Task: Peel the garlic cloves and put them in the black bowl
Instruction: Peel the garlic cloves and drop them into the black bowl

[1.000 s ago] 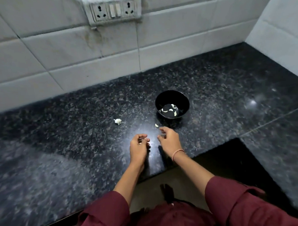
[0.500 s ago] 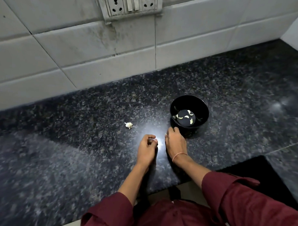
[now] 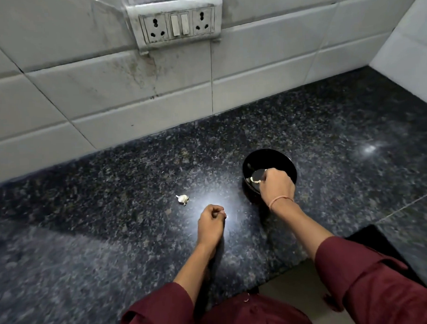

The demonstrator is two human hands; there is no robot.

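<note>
Right hand (image 3: 277, 186), moved off the granite counter (image 3: 111, 189), curls over the black bowl (image 3: 268, 157) of peeled cloves (image 3: 254, 180), its grasp hidden; curled left hand (image 3: 211, 221) pinches a pale scrap (image 3: 222, 212); an unpeeled garlic piece (image 3: 182, 198) lies leftward.

On my feed the countertop (image 3: 112, 213) is black granite flecked grey. The left hand (image 3: 211, 222) pinches a whitish scrap (image 3: 222, 212). At its two o'clock the bowl (image 3: 280, 157) is glossy black, its cloves (image 3: 253, 180) cream; at eleven o'clock the garlic piece (image 3: 182, 198) is off-white. Wall tiles (image 3: 108, 92) are white, streaked brown; sleeves (image 3: 369, 277) maroon.
</note>
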